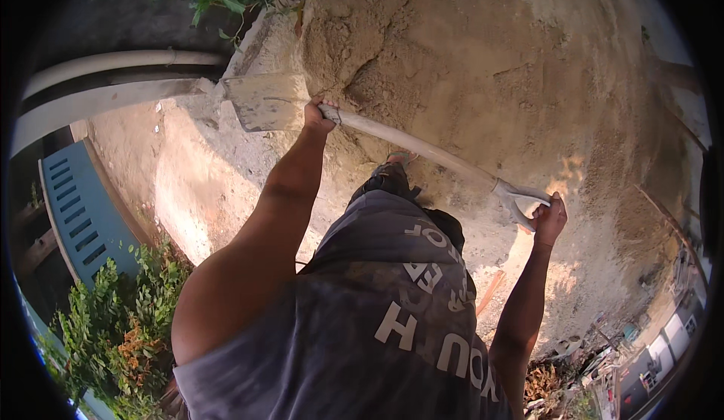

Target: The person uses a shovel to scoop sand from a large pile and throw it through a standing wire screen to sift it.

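Observation:
A shovel (422,147) with a pale wooden shaft lies across in front of me, its blade to the left and its D-shaped handle to the right. My left hand (320,114) is closed round the shaft just above the blade. At the other end my right hand (550,219) grips the crossbar of the D handle. The flat, dusty blade (265,102) is over the ground by the corner of a low concrete edge; whether it touches cannot be made out. Beyond the shaft spreads a heap of brown sand (369,35).
A concrete ledge (105,102) and a pale pipe (128,61) run off to the left. A blue slotted panel (87,201) and a leafy bush (113,329) stand at lower left. Scattered debris (603,367) lies at lower right. My foot (402,157) is on the sandy ground below the shaft.

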`<state>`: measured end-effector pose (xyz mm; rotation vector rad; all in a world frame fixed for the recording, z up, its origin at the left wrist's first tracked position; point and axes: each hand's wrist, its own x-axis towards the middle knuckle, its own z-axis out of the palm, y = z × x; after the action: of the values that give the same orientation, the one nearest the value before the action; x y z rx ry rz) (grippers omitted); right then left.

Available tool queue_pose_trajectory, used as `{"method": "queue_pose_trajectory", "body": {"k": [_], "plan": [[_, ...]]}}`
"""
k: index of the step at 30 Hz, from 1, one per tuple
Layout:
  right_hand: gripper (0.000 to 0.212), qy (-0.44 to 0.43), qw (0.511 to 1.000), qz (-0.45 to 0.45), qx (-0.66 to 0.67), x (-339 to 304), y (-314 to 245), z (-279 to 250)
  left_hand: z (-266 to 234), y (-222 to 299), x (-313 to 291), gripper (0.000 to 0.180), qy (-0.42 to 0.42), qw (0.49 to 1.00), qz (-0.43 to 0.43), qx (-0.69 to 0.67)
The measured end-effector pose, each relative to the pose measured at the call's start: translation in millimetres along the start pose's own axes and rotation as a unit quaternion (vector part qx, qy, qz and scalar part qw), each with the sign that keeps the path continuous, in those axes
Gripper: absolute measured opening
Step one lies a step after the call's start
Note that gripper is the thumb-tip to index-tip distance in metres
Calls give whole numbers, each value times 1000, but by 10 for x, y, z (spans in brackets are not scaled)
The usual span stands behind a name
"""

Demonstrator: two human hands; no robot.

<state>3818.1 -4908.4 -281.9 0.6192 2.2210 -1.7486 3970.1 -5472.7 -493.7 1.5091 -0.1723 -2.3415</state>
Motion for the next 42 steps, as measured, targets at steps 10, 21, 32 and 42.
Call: {"method": "queue_pose_trajectory", "body": {"k": [10, 21, 32, 42], "plan": [[32, -87, 996, 19, 9, -1116, 513, 1819, -1704, 2179, 59, 18, 56, 993, 108, 15], [39, 137, 979, 114, 102, -3581, 2602, 1712, -2451, 2818, 44, 18, 28, 980, 13, 196], [49, 364, 711, 486, 355, -6196, 5097, 3505, -1509, 1783, 447, 18, -67, 816, -67, 571], [63, 646, 534, 530, 130, -8513, 6741, 3749, -4939, 105, 1660, 19, 3, 714, -309, 628]]}}
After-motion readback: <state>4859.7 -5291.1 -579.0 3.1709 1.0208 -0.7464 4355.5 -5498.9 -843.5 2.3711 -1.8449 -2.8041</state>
